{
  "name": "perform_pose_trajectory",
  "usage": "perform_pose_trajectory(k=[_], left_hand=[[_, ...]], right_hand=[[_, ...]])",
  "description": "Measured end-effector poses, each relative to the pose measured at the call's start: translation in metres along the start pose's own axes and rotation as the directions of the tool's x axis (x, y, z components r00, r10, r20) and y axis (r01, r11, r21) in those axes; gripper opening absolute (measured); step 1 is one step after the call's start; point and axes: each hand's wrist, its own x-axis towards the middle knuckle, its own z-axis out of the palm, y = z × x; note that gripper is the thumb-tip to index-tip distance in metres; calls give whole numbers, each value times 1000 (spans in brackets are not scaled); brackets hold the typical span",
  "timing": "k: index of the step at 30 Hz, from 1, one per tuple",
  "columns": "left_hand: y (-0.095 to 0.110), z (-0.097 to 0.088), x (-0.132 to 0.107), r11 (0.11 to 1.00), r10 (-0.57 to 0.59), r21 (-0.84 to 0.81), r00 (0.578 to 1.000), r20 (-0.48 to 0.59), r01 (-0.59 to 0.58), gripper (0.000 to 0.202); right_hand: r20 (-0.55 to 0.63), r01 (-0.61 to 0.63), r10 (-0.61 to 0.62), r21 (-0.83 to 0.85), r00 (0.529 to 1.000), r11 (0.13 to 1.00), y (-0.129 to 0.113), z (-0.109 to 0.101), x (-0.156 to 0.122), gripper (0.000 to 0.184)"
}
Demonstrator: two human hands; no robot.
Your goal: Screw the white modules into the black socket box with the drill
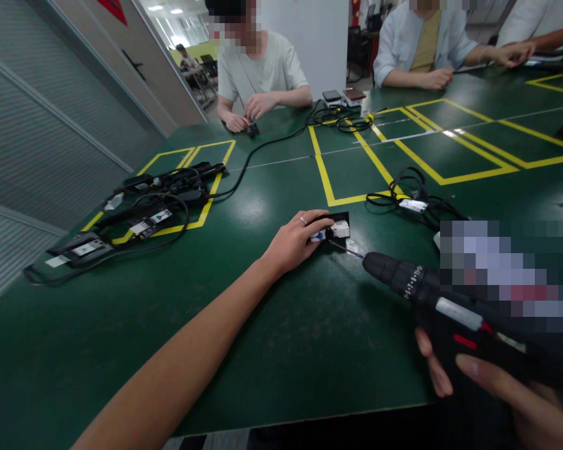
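My left hand [296,240] reaches across the green table [281,350] and presses its fingers on a small black device with a white label [334,229], holding it down. My right hand [497,387] is wrapped round the grip of a black cordless drill [450,300] at the lower right. The drill's thin bit [351,251] points left and up, its tip at the device's near edge. A ring shows on one left finger.
Several black adapters with coiled cables [145,212] lie at the left inside yellow tape marks. Another cable bundle [413,197] lies right of the device. Two people [258,75] sit at the far edge, one handling a small black part. A blurred patch covers something at the right.
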Motion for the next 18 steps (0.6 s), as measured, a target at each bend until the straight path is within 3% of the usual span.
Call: perform_pose_trajectory(k=[6, 12, 18], left_hand=[[0, 0, 0, 1000, 7, -18, 1000, -12, -7, 42], [0, -1, 0, 1000, 11, -28, 1000, -20, -11, 42], [0, -1, 0, 1000, 9, -27, 1000, -17, -10, 44]], right_hand=[[-40, 13, -14, -37, 999, 999, -1, -1, -2, 22], [-184, 97, -92, 19, 979, 995, -21, 21, 9, 31], [-204, 124, -117, 23, 972, 992, -36, 28, 18, 34]])
